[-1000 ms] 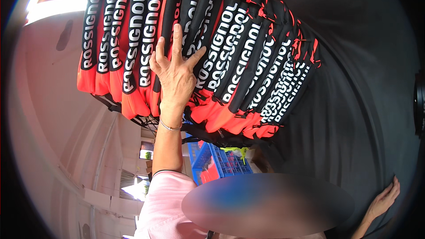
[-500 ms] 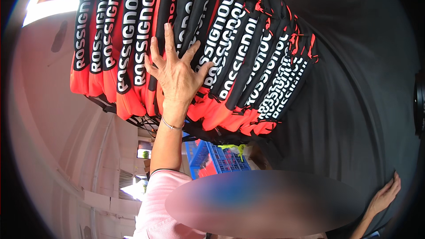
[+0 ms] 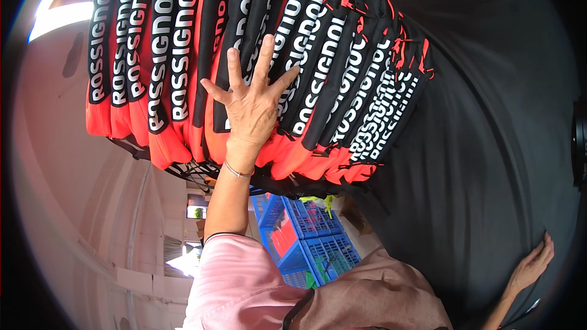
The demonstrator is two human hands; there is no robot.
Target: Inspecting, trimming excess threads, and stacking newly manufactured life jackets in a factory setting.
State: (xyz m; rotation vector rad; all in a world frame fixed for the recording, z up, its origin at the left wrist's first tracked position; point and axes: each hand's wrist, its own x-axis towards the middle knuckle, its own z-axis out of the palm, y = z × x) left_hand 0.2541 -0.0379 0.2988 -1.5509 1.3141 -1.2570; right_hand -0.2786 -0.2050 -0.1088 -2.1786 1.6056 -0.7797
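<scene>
A long row of black-and-red sewn fabric pieces (image 3: 162, 55) stands packed side by side, with white lettering and red cord ends along the far edge. Their exact kind is unclear. My left hand (image 3: 252, 107), a thin bracelet at its wrist, lies over the middle of the row with fingers spread and nothing gripped. Part of the lettering is hidden beneath it. Far off at the lower right, my right hand (image 3: 532, 266) rests on a black cloth surface (image 3: 465, 189), its fingers stretched out and holding nothing.
Blue plastic crates (image 3: 312, 226) with red and green things inside stand beyond my left forearm. Black netting (image 3: 195, 174) hangs under the row's near edge. A pale wall (image 3: 55, 177) runs along the left, and a dark round object (image 3: 578, 143) shows at the right rim.
The fabric row has shifted a little left in view. My left hand's fingers now lie farther right along it. More of the blue crates shows. My right hand has hardly moved.
</scene>
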